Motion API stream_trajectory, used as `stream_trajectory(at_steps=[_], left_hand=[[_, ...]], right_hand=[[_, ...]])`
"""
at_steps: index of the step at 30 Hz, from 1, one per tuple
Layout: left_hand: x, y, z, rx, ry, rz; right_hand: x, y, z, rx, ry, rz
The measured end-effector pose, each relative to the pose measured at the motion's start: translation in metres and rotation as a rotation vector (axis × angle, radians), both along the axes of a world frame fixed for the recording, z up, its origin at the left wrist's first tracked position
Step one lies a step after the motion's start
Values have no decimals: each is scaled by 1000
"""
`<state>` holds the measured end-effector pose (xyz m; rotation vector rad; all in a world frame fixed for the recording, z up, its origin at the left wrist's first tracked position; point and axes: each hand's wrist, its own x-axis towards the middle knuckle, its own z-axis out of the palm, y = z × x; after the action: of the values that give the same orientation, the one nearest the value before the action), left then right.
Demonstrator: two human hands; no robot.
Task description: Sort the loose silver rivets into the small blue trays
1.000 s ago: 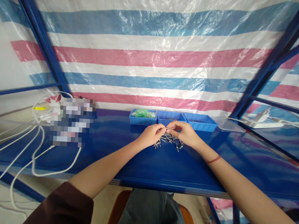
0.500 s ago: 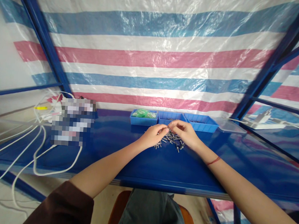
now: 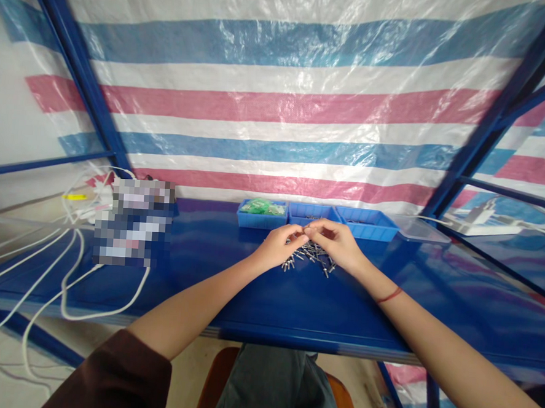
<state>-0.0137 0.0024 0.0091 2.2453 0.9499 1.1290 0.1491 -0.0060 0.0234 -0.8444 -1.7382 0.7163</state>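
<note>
My left hand (image 3: 281,244) and my right hand (image 3: 334,240) meet at the fingertips above the blue tabletop (image 3: 257,301). Both are closed in a pinch, thumb against fingers. Whatever sits between the fingertips is too small and too covered to make out. Right below and behind them lies a loose pile of thin silvery metal pins (image 3: 313,253), each with a thicker end, much like blind rivets. Part of that pile is hidden by the hands.
Behind the hands stand three blue bins: the left bin (image 3: 262,220) holds green-and-clear plastic packets, the middle bin (image 3: 294,219) and right bin (image 3: 375,230) small metal parts. A clear plastic lid (image 3: 423,230) lies rightward. White cables (image 3: 67,277) trail on the left.
The fingertips have shifted very slightly against each other, and the right hand has edged a little to the left. The bins and the pile look the same.
</note>
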Motion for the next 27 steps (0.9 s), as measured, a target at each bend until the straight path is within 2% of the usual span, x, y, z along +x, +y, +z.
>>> stream_trajectory(at_steps=[8,14,17,19,21,25,27], left_hand=[[-2,-1,3,26,-73,91],[-2,-2,4,82,-98,144],[-2,0,3,71,-94,170],[-3,1,2,66,-76,192],[-4,1,2,72,-31,207],[-7,0,2,108,162,187],[-8,-1,3,115,260,182]], right_hand=[[6,0,3,142,-147,-72],[7,1,2,175,-259,-91],[11,7,1,146,-293,-94],[18,15,1,127,-286,-194],[31,25,2,125,-280,-375],[66,44,3,123,-276,-740],[80,49,2,108,-282,-854]])
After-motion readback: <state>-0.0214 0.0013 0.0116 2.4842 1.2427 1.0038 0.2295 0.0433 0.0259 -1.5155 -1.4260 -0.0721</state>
